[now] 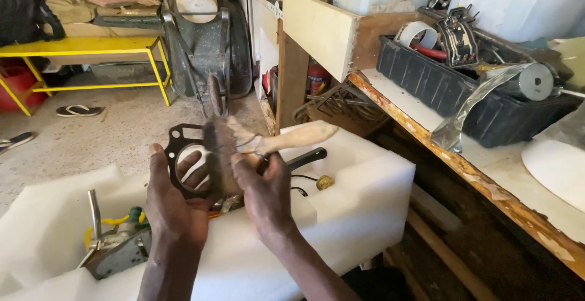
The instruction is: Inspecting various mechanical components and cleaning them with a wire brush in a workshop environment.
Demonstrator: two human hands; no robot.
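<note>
Foam block (365, 216) beneath gasket (183, 148), brush (268, 144).

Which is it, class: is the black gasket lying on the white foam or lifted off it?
Lifted off. The left hand holds the black gasket upright above the white foam, while the right hand holds a brush against it.

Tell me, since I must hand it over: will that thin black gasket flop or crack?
The gasket looks thin and flat, so probably light and slightly bendy. Its narrow ring around the big hole may crease. The left hand supports it from behind.
</note>
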